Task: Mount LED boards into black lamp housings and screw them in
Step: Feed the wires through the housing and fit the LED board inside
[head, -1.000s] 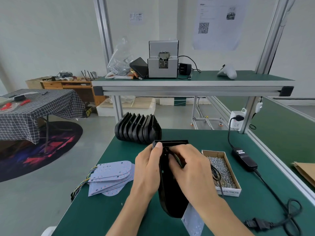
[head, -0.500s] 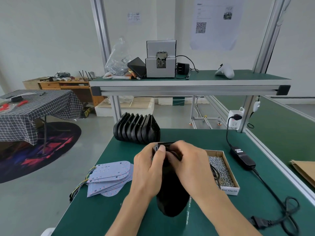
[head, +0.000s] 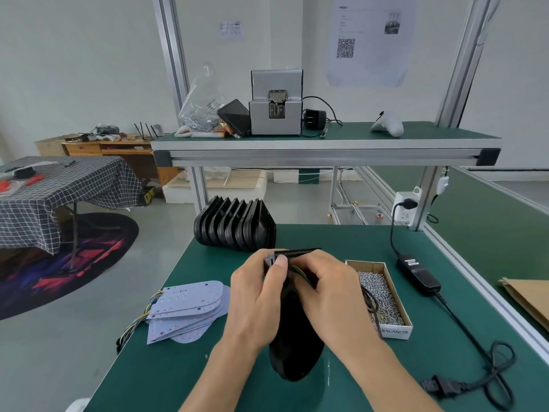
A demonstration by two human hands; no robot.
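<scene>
I hold one black lamp housing (head: 294, 349) above the green bench, its rounded end toward me. My left hand (head: 257, 295) grips its left side, thumb on the top edge. My right hand (head: 329, 292) curls round the housing's upper right part, with coloured wires (head: 298, 270) showing between the two hands. A fanned stack of white LED boards (head: 187, 307) with coloured leads lies to the left. A row of several black housings (head: 234, 224) stands on edge at the bench's far side. A cardboard box of screws (head: 381, 298) sits to the right.
A black power adapter (head: 419, 273) with its cable and plug (head: 439, 388) runs along the right side from a wall socket (head: 405, 208). On the upper shelf (head: 326, 144) stand a metal screw feeder (head: 276, 102), a bag of screws and a white controller. Brown cardboard (head: 528, 298) lies far right.
The housing has tipped so its top edge points away and it looks flatter. A white board edge seen below my right hand a second ago is out of sight.
</scene>
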